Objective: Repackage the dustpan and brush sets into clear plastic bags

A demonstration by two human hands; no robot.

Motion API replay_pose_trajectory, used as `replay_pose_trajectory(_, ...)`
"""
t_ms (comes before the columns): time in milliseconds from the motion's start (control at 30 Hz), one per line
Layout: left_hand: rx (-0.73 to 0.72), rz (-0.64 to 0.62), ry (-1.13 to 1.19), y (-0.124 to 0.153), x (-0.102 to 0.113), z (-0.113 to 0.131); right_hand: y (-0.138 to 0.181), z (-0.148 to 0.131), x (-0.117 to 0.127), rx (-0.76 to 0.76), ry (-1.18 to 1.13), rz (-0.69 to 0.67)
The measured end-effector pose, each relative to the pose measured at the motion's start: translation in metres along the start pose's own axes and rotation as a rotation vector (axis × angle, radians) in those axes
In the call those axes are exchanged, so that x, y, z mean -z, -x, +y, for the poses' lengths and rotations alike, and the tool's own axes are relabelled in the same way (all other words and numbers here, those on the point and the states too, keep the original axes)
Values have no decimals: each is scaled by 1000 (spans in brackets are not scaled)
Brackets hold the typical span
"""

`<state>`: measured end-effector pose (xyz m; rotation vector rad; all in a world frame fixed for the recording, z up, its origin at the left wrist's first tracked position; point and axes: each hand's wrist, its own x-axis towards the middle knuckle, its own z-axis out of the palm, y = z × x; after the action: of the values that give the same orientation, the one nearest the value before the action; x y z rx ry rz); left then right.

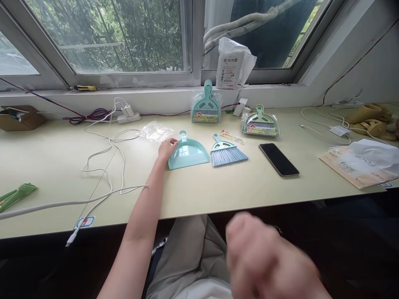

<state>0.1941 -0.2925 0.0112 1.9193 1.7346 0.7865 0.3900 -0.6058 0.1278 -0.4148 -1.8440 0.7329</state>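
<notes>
Far off to the left of the left hand [166, 148], a green plastic clip tool [15, 196] lies at the edge of the pale yellow surface [218, 187], and a small brown cardboard box [21, 117] sits back by the window wall. Nearer that hand, white charging cables [109, 166] loop across the surface from a white power strip [128, 117], and a crumpled clear plastic wrapper [155, 131] lies just behind the fingers.

The left arm reaches forward, and its grip rests loosely curled on the left rim of the light teal plastic dustpan [188, 153], touching it; whether the fingers actually clamp the rim I cannot tell. The dustpan lies flat, handle pointing to the window.

Just right of it, apart, lies a small brush with a teal handle and blue-grey bristles [227, 151]. Behind stand two packaged dustpan-and-brush sets [206, 106], one leaning against the wall, the other [260, 124] lying flat, with a printed paper label [233, 137] between them. Further right a black smartphone [278, 159] lies face up, then a white and tan paper bag [361, 162].

The right hand [264, 257] hangs blurred below the surface edge, close to the camera; it looks like a closed fist holding nothing visible.
</notes>
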Motion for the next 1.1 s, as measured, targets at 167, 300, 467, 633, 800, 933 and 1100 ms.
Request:
replay_pose_trajectory(167, 10, 1, -7, 1, 1, 1, -60, 119, 57, -321, 249, 224)
replay_pose_trajectory(300, 7, -5, -11, 1, 1, -1, -76, 208, 117, -670, 752, 238)
replay_pose_trajectory(467, -12, -23, -19, 0, 1, -2, -52, 247, 146, -1041, 1199, 123)
replay_pose_trajectory(633, -3, -1, -43, -1, -1, 0, -41, 248, 140, -1089, 1332, 20)
replay_pose_trajectory(800, 16, 6, -71, 4, 0, 5, -44, 245, 134, -1047, 1329, -65)
replay_pose_trajectory(933, 14, 8, -122, 8, 1, 11, -43, 245, 138, -1052, 1279, -85)
replay_pose_trajectory(1100, -12, 2, -178, 10, -1, 14, -36, 251, 146, -1066, 1272, -10)
